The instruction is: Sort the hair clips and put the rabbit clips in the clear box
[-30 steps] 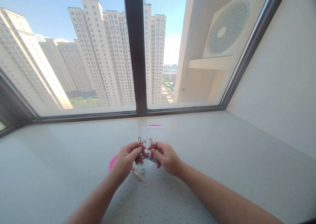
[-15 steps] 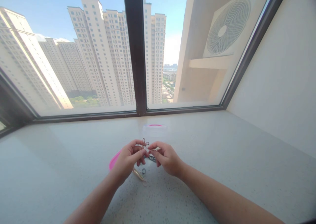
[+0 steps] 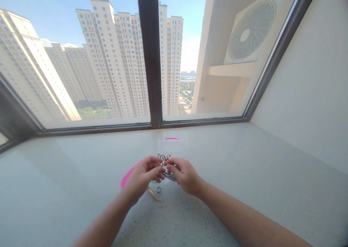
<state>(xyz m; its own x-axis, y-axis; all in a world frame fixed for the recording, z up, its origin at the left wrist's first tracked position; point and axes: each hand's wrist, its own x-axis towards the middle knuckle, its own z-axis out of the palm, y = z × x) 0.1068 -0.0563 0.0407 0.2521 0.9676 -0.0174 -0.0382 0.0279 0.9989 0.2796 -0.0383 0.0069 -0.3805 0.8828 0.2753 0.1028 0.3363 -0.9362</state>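
Swung upright into view since earlier: right wire [image 3: 167, 160], now just beside left wire [image 3: 160, 161], touching or not hard to tell. Pinched one each in right hand [image 3: 185, 172] and left hand [image 3: 143, 172], above sill [image 3: 217, 160]. Could tangle if pushed together; could drop onto dark bundle [image 3: 170, 176] from slackened pinch.

Free sill [image 3: 244, 167] rightward, container [image 3: 171, 145] beyond fingers [image 3: 175, 161]
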